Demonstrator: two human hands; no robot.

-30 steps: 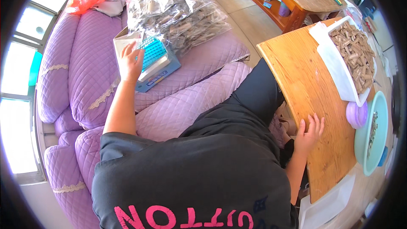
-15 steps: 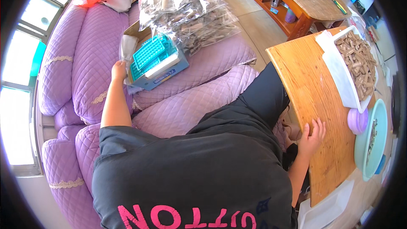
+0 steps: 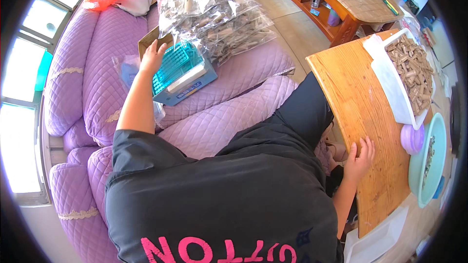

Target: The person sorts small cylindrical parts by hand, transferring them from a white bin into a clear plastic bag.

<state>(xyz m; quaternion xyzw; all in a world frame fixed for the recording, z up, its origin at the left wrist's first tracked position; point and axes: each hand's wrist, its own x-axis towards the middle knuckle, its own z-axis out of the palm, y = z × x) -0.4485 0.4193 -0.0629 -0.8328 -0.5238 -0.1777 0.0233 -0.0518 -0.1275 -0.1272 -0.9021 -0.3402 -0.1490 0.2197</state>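
My left hand (image 3: 153, 57) is at the left rim of a blue cardboard box (image 3: 191, 91) on the purple sofa. Its fingers are stretched out and apart, with nothing seen in them. Inside the box lie turquoise plastic trays with rows of small cells (image 3: 176, 57). A clear plastic bag with a bluish patch (image 3: 127, 70) rests against the sofa just left of that hand. My right hand (image 3: 360, 159) lies flat with spread fingers on the near edge of a wooden board (image 3: 358, 102), holding nothing.
Clear bags of brown pieces (image 3: 214, 12) are piled behind the box. A white tray of brown, tube-like pieces (image 3: 412, 73) stands at the board's far right, near a purple round container (image 3: 412, 139) and a pale green basin (image 3: 426, 165). A wooden table (image 3: 360, 5) stands farther back.
My left hand has let go of a clear plastic bag at the box's left side and moved up and right to the box rim. The right hand stays on the board.
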